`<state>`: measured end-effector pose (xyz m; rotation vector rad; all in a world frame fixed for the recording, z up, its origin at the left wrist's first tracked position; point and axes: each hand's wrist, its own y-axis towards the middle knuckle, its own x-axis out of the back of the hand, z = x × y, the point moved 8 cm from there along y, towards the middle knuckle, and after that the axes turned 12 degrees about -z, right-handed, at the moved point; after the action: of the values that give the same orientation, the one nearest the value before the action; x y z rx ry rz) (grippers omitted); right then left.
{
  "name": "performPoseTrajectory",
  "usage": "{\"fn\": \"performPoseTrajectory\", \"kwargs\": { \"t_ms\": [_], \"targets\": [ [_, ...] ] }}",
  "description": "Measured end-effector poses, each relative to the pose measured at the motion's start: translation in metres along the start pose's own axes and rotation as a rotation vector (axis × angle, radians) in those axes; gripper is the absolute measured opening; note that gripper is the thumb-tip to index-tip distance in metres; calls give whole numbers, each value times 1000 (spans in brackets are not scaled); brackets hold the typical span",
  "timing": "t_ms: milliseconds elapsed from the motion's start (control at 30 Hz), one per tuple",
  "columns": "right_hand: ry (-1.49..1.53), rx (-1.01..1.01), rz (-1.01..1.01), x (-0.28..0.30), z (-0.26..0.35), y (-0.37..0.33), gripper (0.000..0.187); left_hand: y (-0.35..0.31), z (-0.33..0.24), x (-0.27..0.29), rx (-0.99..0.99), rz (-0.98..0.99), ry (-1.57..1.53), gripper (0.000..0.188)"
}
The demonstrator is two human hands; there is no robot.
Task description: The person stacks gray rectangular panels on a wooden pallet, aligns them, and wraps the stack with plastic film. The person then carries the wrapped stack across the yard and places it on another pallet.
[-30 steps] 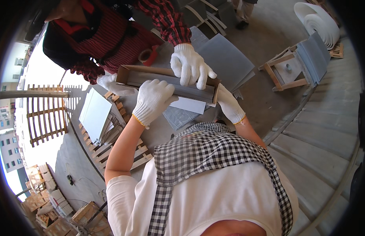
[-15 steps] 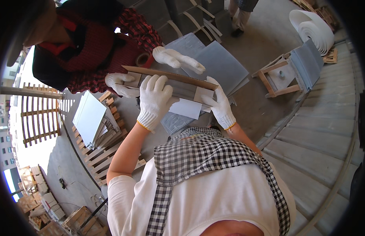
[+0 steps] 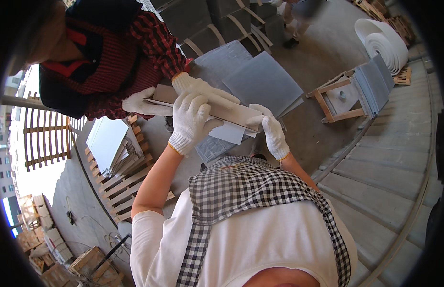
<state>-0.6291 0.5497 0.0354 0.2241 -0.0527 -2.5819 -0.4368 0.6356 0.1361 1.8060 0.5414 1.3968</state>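
Note:
A long, narrow cardboard carton (image 3: pixel 237 115) is held up in front of me, its lid flap folded down over the top. My left hand (image 3: pixel 189 122), in a white knit glove, grips its near side, fingers over the top edge. At the right end, my right hand (image 3: pixel 271 131), gloved alike, holds the corner with the thumb and fingers around it. Across the carton a co-worker's gloved hand (image 3: pixel 200 88) lies along the flap. The co-worker's other gloved hand (image 3: pixel 144 104) is at the left end. The carton's contents are hidden.
Grey sheets (image 3: pixel 262 79) lie stacked just beyond the carton. Left, a wooden pallet (image 3: pixel 128 189) carries pale panels (image 3: pixel 106 141). A wooden frame (image 3: pixel 339 98) with grey panels and a white foam roll (image 3: pixel 385 50) stand at right. Another person's legs (image 3: pixel 298 29) show at the far side.
The carton's raised flap has come down over its opening. The co-worker's hand has moved onto it. My right hand has shifted slightly down at the right end; my left keeps its grip.

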Motion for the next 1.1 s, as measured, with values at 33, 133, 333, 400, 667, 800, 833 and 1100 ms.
{"fn": "performPoseTrajectory", "kwargs": {
  "t_ms": [33,133,333,400,667,800,833,1100],
  "targets": [
    [-15,-5,-15,0,-2,-1,62,2,-1,0,1,16,9,48],
    [18,-66,-77,0,-6,0,61,13,5,-13,13,54,-20,41],
    [113,-68,-195,2,-7,5,49,24,9,-40,-37,58,2,23],
    [53,-95,-245,-3,5,3,43,18,12,-45,-29,68,-71,19],
    [-556,393,-283,-10,20,10,37,10,22,-57,103,208,34,17],
    [-663,558,-232,-21,30,3,48,7,23,-54,108,177,-7,18],
    [-686,568,-214,-24,35,1,51,7,24,-53,116,167,-11,18],
    [-747,687,-139,-27,23,-3,63,2,47,-9,358,-156,265,43]
  ]
}}
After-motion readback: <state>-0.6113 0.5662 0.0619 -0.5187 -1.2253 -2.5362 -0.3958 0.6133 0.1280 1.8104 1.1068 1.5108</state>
